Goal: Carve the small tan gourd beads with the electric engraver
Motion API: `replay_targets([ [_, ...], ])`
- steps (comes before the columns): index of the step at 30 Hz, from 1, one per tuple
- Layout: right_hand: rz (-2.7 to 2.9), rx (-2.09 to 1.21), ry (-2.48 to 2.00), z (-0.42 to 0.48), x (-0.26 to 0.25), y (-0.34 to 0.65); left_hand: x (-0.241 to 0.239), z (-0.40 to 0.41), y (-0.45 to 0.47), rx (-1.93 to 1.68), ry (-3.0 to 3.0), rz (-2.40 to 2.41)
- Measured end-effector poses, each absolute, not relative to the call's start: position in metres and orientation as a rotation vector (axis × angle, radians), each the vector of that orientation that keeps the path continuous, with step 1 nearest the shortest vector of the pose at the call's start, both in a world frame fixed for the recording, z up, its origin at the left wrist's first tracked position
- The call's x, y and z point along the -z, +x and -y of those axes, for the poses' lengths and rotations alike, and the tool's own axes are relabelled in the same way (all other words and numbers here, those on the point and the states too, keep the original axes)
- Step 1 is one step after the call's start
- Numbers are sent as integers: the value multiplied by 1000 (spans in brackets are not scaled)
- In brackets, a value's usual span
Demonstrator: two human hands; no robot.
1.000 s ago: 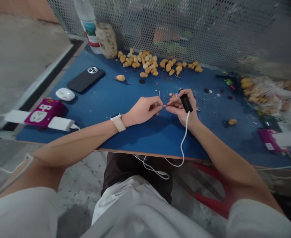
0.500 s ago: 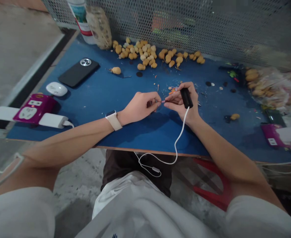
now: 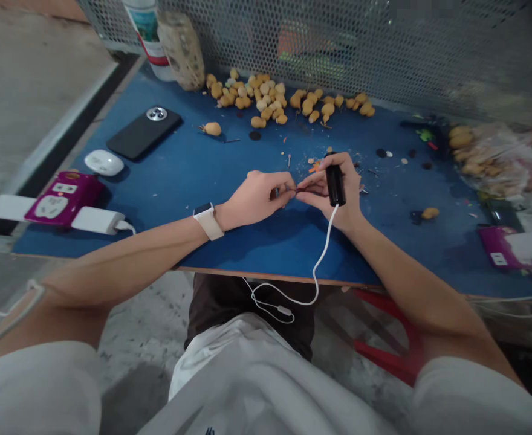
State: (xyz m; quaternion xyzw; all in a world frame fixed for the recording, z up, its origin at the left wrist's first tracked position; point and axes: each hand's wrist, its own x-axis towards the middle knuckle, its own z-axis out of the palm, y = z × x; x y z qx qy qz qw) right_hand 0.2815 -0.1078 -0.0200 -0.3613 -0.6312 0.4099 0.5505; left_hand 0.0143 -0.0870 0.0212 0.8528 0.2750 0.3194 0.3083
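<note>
The right hand [image 3: 336,190] is gripping a black corded tool [image 3: 335,181], fingers closed round it, its tip seeming to meet a thin dark stick [image 3: 304,192] over the blue table [image 3: 179,181]. The left hand [image 3: 259,196] is pinching the stick's other end. This looks like a joining or heating step; the next move is calling for steady, fine alignment. The tool's tip and whatever is sitting on the stick are too small to make out. The white cord [image 3: 311,284] is dropping below the table edge.
</note>
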Motion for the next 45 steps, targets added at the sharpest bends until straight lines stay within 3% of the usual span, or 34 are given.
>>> replay_targets([
  [34, 1447, -950, -879, 109, 18, 283, -25, 87, 13, -935, 2231, -731],
  [41, 1368, -870, -851, 110, 12, 274, -26, 85, 15, -938, 1985, -701],
  [45, 1315, -1004, -863, 109, 11, 276, -24, 77, 13, -990, 1798, -672],
])
